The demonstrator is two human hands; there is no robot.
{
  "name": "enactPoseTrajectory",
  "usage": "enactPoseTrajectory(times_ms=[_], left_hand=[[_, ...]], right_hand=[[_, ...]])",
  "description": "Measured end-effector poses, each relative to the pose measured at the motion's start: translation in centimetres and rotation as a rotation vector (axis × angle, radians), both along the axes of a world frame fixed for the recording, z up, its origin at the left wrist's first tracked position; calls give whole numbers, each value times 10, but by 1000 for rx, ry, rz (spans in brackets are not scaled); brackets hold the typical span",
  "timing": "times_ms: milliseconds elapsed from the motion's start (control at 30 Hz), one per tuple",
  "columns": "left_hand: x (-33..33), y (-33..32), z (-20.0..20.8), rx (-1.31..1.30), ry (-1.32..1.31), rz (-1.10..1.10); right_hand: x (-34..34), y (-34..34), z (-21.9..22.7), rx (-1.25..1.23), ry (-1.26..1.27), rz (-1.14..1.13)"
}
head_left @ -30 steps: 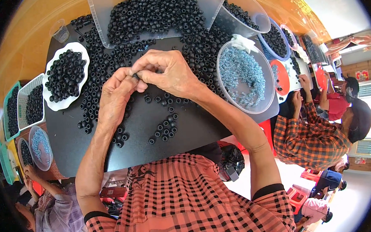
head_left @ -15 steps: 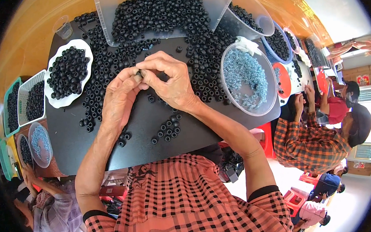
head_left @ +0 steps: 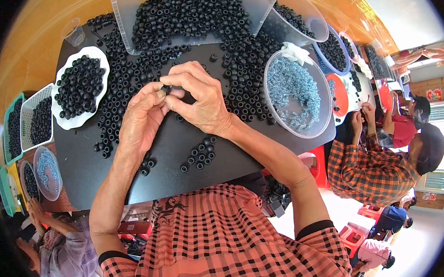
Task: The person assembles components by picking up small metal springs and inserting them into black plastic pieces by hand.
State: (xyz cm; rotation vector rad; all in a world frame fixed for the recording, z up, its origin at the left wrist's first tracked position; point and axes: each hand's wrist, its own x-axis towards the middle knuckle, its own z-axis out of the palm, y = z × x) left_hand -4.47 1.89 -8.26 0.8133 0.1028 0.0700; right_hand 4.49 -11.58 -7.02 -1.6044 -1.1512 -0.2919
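My left hand (head_left: 141, 113) and my right hand (head_left: 199, 99) meet over the middle of the dark table. Between their fingertips is a small black ring-shaped part (head_left: 166, 89), pinched from both sides. Fingers cover most of it, so its details are hard to make out. Loose black parts of the same sort (head_left: 112, 127) lie in a heap beside my left hand, and more (head_left: 244, 81) spread beyond my right. A small group (head_left: 202, 152) rests under my right wrist. At the right stands a clear round tub (head_left: 327, 114) holding small light-blue pieces (head_left: 292, 83).
A clear bin (head_left: 123, 22) full of black parts lies open at the far side. White scalloped plate (head_left: 58, 115) at left, baskets (head_left: 24, 125) beyond it. A clear cup (head_left: 73, 33) stands at the back left. Co-workers sit on both sides, one in a checked shirt (head_left: 371, 175).
My right fingers have shifted around the small black part, and it shows a little more between the fingertips. Both hands stay in nearly the same place.
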Motion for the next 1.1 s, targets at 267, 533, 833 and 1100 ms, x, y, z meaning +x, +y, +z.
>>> enactPoseTrajectory(times_ms=[267, 533, 833, 1100], left_hand=[[2, -2, 7, -127, 27, -37], [1, 0, -1, -103, -22, -85], [1, -4, 1, -45, 67, 35], [-2, -4, 0, 112, -18, -64]], right_hand=[[-1, -2, 4, 77, -93, 25], [1, -5, -3, 51, -92, 30], [3, -6, 1, -26, -183, -29], [11, -15, -2, 29, -137, 68]])
